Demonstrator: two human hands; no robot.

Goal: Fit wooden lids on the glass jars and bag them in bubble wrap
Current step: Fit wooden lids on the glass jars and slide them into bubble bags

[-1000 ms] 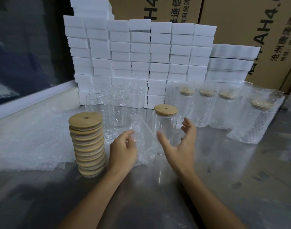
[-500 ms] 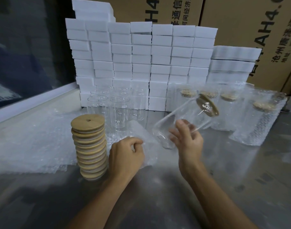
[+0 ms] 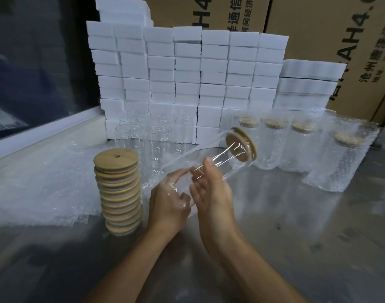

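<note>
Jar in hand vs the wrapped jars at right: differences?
The held jar is tilted, base toward the person; the wrapped jars stand upright. The held jar is bare glass, gripped by the right hand; the wrapped jars sit in bubble wrap on the table. Both have wooden lids.

left hand (image 3: 168, 204): fingers curled, gripping | right hand (image 3: 211, 189): thumb up, gripping

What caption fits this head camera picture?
Right hand tips a lidded glass jar toward the bubble wrap bag held by the left hand.
</note>
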